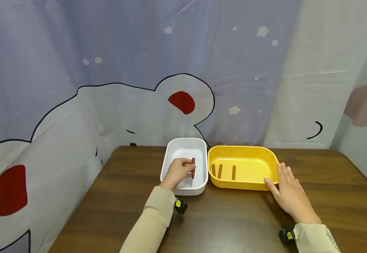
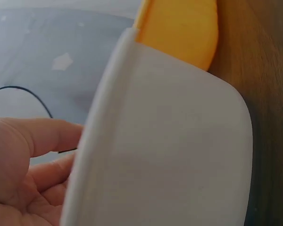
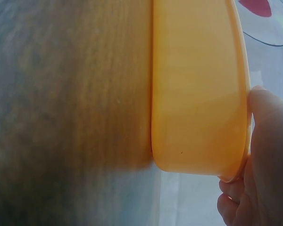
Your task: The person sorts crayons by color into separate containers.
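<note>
My left hand [image 1: 178, 172] pinches a short, dark red stick [image 1: 193, 168] between thumb and fingers, over the white container [image 1: 190, 192]. The stick stands nearly upright in the head view; in the left wrist view the white wall hides it and the fingertips. At the right end of the yellow container [image 1: 240, 185] is my right hand [image 1: 289, 193], its fingers straight along the outside and its thumb at the near rim. Inside that container, toward its left end, several thin brown sticks [image 1: 233, 172] lie apart from one another.
Both containers stand side by side near the far edge of the brown wooden table [image 1: 227, 221], the white one on the left. Behind them hangs a patterned curtain [image 1: 133, 49] with white and red shapes. A small black device is strapped at each wrist.
</note>
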### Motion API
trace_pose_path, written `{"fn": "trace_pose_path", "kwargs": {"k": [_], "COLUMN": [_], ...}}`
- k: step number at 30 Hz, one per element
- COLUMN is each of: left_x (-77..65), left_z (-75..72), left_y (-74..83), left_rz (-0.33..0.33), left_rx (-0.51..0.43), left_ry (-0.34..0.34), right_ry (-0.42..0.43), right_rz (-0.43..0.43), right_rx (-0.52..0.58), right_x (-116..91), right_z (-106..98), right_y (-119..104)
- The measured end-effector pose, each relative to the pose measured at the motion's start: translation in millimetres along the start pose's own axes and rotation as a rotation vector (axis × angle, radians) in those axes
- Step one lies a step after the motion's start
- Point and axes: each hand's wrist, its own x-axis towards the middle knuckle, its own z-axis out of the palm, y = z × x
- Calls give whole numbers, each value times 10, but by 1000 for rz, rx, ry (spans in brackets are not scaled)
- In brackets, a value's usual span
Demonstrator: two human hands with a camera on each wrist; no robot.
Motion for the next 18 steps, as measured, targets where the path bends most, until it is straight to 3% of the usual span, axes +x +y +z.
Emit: {"fn": "trace_pose_path", "kwargs": {"k": [9,18], "left_x": [129,135], "left_z": [140,184], "left_y": [-10,-44], "left_rz": [-96,-109], "left_rx": [227,237], "left_ry": [8,13], "right_ry": [-8,-11], "right_rz": [14,10], "right_rx": [2,-8], "right_x": [0,9], "right_z": [6,12], "right_y": [2,21]}}
